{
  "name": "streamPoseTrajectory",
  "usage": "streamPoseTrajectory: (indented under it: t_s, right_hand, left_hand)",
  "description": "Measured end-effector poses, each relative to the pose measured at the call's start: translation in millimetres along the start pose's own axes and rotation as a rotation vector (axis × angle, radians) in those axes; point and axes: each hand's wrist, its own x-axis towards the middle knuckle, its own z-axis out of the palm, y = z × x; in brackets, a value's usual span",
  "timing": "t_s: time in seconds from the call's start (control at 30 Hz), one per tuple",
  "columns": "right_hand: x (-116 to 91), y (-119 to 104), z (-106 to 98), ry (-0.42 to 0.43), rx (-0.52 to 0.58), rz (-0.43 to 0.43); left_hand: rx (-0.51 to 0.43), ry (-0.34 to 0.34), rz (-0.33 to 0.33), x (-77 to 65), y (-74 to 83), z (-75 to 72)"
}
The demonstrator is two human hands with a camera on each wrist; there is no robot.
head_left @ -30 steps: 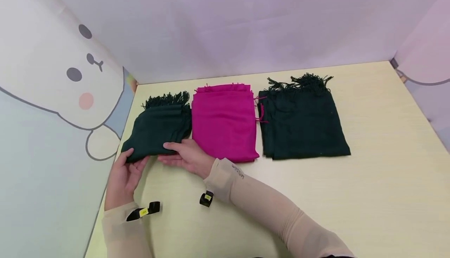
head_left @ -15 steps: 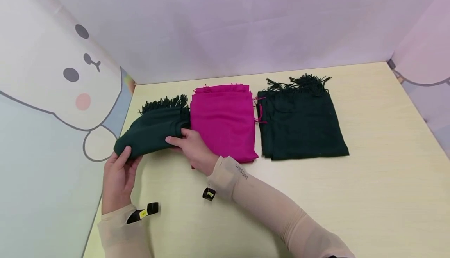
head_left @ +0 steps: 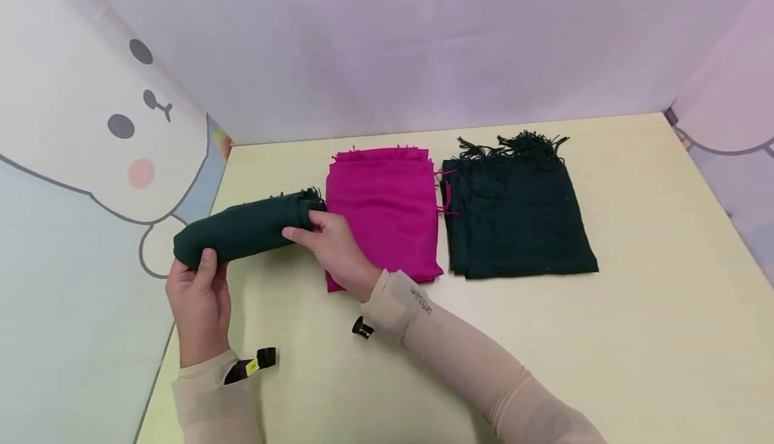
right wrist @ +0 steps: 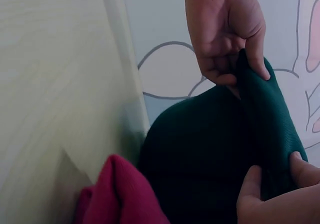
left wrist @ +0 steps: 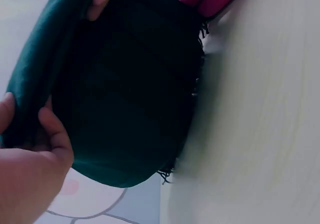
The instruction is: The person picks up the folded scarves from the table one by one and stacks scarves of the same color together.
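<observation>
A folded dark green fringed scarf (head_left: 250, 229) is held up by its near edge at the left of the table. My left hand (head_left: 202, 296) pinches the left corner, thumb on top and fingers beneath. My right hand (head_left: 338, 246) grips the same edge near its right end. In the left wrist view the raised scarf (left wrist: 130, 94) hangs down from the pinched edge, its fringe low by the tabletop. The right wrist view shows both the left hand (right wrist: 227, 29) and the right hand (right wrist: 280, 201) holding the scarf (right wrist: 200, 139).
Just right of the held scarf lies a folded magenta scarf (head_left: 383, 222), partly behind my right hand. Another folded dark green scarf (head_left: 523, 222) with fringe at its far side lies further right. The pale wooden table (head_left: 653, 283) meets a printed wall (head_left: 84, 256) on the left.
Both hands have raised the green scarf's near edge off the table. The left hand shifted left and the right hand moved slightly up, so less of the scarf's fringe shows in the head view.
</observation>
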Motion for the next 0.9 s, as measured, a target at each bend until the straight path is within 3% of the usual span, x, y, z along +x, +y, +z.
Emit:
streamPoseTrajectory:
  t_s: [0.17,0.4,0.6,0.9]
  right_hand:
    - [-4,-11,-5,-0.043,-0.048,-0.069]
    - [-13,-29,-15,-0.107,-0.002,-0.162]
    - [-20,-42,-23,-0.157,0.038,-0.226]
    - [-31,-61,-41,-0.105,0.038,-0.266]
  left_hand:
    - [0.005,-0.028,0.069,-3.7,5.0,6.9]
    - [0.062,-0.061,0.118,-8.9,12.5,21.5]
    - [-0.027,-0.076,0.124,-16.3,17.7,38.1]
    - [0.040,-0.186,0.139,-24.9,17.0,60.9]
